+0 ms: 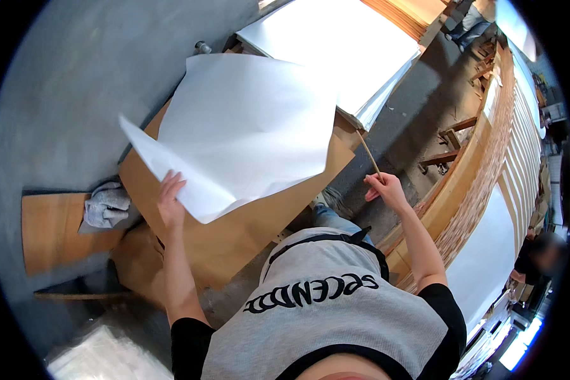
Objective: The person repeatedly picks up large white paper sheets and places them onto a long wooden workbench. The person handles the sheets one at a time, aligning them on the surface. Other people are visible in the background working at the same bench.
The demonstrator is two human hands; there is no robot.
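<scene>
White paper fills the space before you: the large sheet point(247, 120) lies over brown board point(234, 234), its near-left edge curled up at your left hand point(171, 197). That hand is closed on the raised edge, fingers on the paper, which seems to be why this side stands up while the rest spreads nearly flat. How your thumb sits there, you cannot tell from this view.

Your right hand point(386, 192) pinches a thin stick point(368, 154) near its lower end, so its length points away from you, toward the stack of white sheets point(348, 50) — a light grip, probably to leave the far end free. It is apart from the sheet. The brown board sticks out on your side, likely giving the paper a broad support. The grey cloth point(106, 206) sits to the left — well apart from the stick.
</scene>
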